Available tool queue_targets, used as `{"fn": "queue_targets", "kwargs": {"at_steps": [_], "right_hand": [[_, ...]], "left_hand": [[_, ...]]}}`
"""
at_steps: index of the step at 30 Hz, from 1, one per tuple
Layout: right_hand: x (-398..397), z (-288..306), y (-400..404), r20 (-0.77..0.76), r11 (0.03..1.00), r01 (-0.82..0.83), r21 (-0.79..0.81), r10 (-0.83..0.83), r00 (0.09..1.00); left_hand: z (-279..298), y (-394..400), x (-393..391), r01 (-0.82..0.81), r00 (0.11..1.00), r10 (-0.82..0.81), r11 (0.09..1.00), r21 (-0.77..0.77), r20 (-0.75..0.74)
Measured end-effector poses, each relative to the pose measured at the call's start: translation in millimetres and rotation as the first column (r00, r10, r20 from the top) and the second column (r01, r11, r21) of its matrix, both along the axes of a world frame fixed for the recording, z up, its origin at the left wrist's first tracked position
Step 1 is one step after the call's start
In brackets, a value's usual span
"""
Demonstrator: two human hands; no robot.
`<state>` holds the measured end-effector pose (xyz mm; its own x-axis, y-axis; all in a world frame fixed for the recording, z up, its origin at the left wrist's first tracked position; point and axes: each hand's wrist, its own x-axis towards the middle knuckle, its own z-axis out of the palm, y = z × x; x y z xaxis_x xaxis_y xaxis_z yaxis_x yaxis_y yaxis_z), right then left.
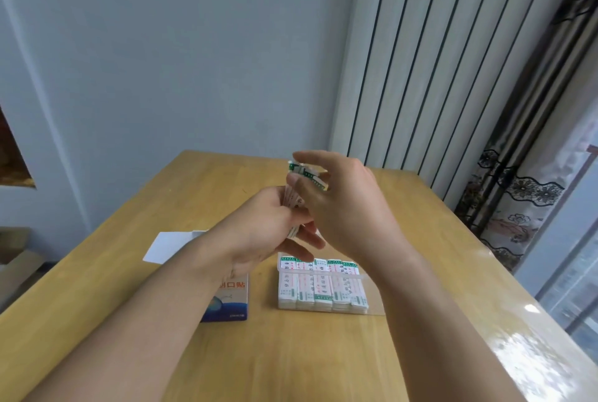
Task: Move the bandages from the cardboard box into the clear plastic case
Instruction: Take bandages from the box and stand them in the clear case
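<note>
Both hands are raised above the counter, working a loose sheaf of bandages between them. Left hand: fingers curled around the lower end of the sheaf, which shows as white edges at the palm. Right hand: thumb and forefinger pinch the upper end, where green-and-white wrapper tips fan out just past the fingertips; the other fingers are partly hidden behind the strips. The sheaf is thus held at both ends, well above the clear plastic case, which lies on the counter directly below the hands. The case already holds several side-by-side stacks of wrapped bandages, appearing nearly full across its width. The cardboard box lies just left of the case, mostly hidden under the left forearm, its white flap open. Judgement: step in hand is squaring the sheaf before placing. To do it well, tap the strips flush so ends align, keep the pinch firm enough to stop fanning, orient the strips parallel with the stacks already laid, then lower onto the shortest stack. Risk: loose strips slipping from the fanned upper end.
</note>
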<state>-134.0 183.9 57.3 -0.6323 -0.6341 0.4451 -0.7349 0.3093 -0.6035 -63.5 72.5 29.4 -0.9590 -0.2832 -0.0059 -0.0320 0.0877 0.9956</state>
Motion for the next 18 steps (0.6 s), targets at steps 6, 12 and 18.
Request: {"fn": "queue_targets", "kwargs": {"at_steps": [6, 12, 18], "right_hand": [[5, -2, -8, 0.022, 0.999, 0.04, 0.007, -0.04, 0.999], [6, -4, -10, -0.004, 0.993, 0.122, 0.0, -0.122, 0.993], [7, -6, -15, -0.022, 0.993, 0.104, -0.05, -0.105, 0.994]], "left_hand": [[1, 8, 3, 0.008, 1.0, -0.007, 0.996, -0.093, 0.001], [0, 5, -1, -0.064, 0.998, 0.064, 0.997, -0.052, -0.009], [1, 4, 0, -0.091, 0.995, 0.087, 0.992, -0.083, -0.048]]}}
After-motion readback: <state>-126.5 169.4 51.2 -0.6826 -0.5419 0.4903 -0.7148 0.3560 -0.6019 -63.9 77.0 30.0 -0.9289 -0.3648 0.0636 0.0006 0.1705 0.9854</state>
